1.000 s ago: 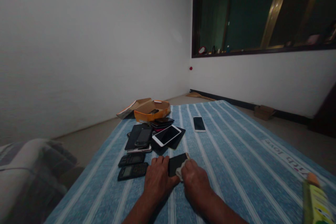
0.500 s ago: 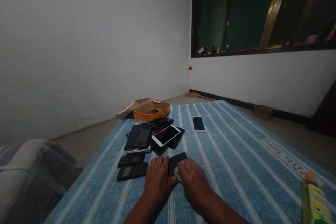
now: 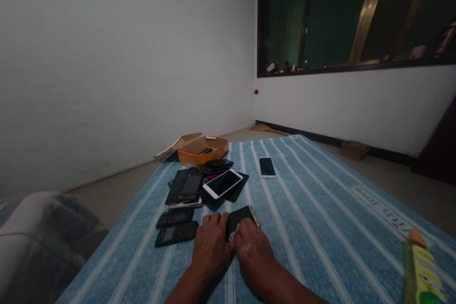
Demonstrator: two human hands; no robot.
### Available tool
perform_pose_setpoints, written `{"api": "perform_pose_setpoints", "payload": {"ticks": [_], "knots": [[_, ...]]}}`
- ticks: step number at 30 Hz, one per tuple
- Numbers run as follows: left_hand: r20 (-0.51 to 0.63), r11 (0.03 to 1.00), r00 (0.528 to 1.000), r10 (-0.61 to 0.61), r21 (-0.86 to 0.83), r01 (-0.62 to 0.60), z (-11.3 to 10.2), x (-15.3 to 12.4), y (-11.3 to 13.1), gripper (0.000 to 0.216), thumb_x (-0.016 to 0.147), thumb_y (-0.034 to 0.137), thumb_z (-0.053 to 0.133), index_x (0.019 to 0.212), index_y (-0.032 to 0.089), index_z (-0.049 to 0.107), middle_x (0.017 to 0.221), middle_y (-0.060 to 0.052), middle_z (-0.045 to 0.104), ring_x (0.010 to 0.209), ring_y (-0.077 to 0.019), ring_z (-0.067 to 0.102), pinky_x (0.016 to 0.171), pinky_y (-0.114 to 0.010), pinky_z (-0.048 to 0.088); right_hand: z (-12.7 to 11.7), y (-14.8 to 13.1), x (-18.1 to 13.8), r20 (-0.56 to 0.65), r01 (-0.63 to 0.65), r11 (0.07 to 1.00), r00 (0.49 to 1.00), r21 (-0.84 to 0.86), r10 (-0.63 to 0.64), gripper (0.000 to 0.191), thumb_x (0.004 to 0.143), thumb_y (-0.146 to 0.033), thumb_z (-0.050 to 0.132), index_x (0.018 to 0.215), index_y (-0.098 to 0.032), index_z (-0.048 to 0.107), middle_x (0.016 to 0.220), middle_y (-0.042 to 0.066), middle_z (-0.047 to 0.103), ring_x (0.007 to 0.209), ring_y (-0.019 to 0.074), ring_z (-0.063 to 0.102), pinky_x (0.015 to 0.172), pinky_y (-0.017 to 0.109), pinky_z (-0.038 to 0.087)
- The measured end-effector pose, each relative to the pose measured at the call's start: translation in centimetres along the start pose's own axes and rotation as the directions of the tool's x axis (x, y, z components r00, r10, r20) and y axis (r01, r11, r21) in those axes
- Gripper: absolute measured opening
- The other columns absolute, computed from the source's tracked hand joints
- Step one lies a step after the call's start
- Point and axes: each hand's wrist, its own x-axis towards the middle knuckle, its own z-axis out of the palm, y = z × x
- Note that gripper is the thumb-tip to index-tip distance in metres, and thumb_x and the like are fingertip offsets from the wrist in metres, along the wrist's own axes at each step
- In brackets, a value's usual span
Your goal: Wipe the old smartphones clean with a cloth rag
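Well, from over here I see the left hand (image 3: 211,243) with its fingers clamped on one end of a dark-screened phone (image 3: 242,214), flat on the striped cloth (image 3: 313,228); the right hand (image 3: 253,247) has its fingers bunched together on a pale wad (image 3: 233,234) against that screen, with two keypad phones (image 3: 177,234) lying just to the left

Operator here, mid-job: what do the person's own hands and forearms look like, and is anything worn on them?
The left hand and right hand are ungloved human hands. No ring, watch or wristband shows on either. Both forearms are bare as far as the picture reaches, with no sleeves, cables or markings visible. Dim light hides finer detail.
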Motion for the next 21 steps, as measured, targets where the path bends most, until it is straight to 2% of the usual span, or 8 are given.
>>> {"api": "perform_pose_setpoints", "payload": {"ticks": [6,11,16,21], "knots": [[0.045,0.999,0.999,0.029,-0.016,-0.028,-0.7,0.0,-0.3,0.049,0.083,0.025,0.053,0.132,0.019,0.055,0.125,-0.012,0.061,0.117,-0.0303,0.051,0.094,-0.040,0.042,-0.5,-0.3,-0.4,0.055,0.022,0.999,0.998,0.042,-0.024,0.038,0.075,0.000,0.055,0.110,-0.008,0.067,0.119,0.019,0.063,0.114,0.0286,0.056,0.097,0.040,0.048],[0.096,0.989,0.985,0.141,-0.062,-0.135,-1.2,0.3,-1.6,0.059,0.076,0.028,0.059,0.134,0.018,0.053,0.124,-0.011,0.062,0.114,-0.0284,0.053,0.096,-0.036,0.043,0.0,-0.1,-0.5,0.035,0.084,0.996,0.996,0.016,-0.084,0.034,0.082,-0.002,0.055,0.112,-0.011,0.067,0.122,0.015,0.064,0.121,0.0271,0.055,0.098,0.035,0.048],[0.124,0.974,0.968,0.216,-0.099,-0.205,-1.2,0.8,-2.8,0.070,0.068,0.030,0.064,0.136,0.020,0.052,0.126,-0.010,0.062,0.114,-0.0291,0.054,0.098,-0.036,0.044,0.3,-0.7,0.2,0.008,0.151,0.988,0.988,0.033,-0.151,0.027,0.088,-0.006,0.055,0.112,-0.008,0.067,0.117,0.016,0.066,0.115,0.0276,0.059,0.095,0.035,0.050],[0.135,0.963,0.959,0.248,-0.141,-0.229,-1.3,0.8,-3.2,0.075,0.064,0.033,0.069,0.136,0.023,0.051,0.128,-0.008,0.061,0.115,-0.0298,0.054,0.100,-0.037,0.043,-0.9,-0.6,0.9,0.016,0.158,0.987,0.987,0.039,-0.159,0.025,0.089,-0.006,0.053,0.106,-0.014,0.069,0.107,0.009,0.069,0.102,0.0222,0.062,0.088,0.031,0.051]]}}
